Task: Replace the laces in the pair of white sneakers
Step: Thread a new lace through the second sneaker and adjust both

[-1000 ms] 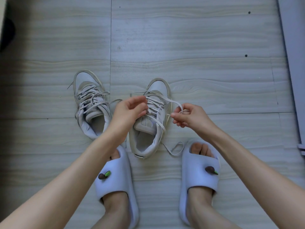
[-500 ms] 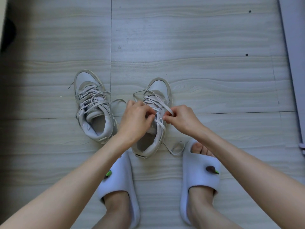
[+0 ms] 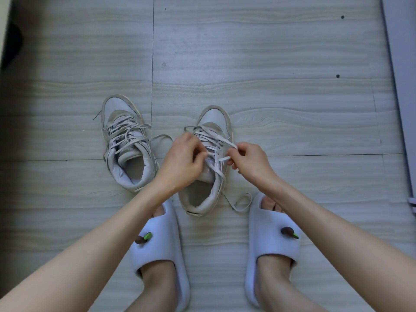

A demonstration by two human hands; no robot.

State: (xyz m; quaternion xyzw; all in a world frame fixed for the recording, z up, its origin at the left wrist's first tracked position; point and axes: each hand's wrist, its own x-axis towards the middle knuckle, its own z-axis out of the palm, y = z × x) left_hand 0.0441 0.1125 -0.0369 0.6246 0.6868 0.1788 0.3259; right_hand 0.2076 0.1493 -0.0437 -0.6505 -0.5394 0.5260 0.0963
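Right sneaker (image 3: pixel 206 176) on floor (image 3: pixel 292 109) directly under both hands, toe pointing away, long axis running away from the person. Left hand (image 3: pixel 182 161) curls at the tongue; right hand (image 3: pixel 247 161) pinches lace (image 3: pixel 225 141). Hands equally near. Left sneaker (image 3: pixel 126 143) sits beside, untouched.

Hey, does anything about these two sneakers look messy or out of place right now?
Only the laces. The left sneaker has slack, tangled lacing with a loop trailing onto the floor; a loose end curls beside the right sneaker. Nothing looks damaged.
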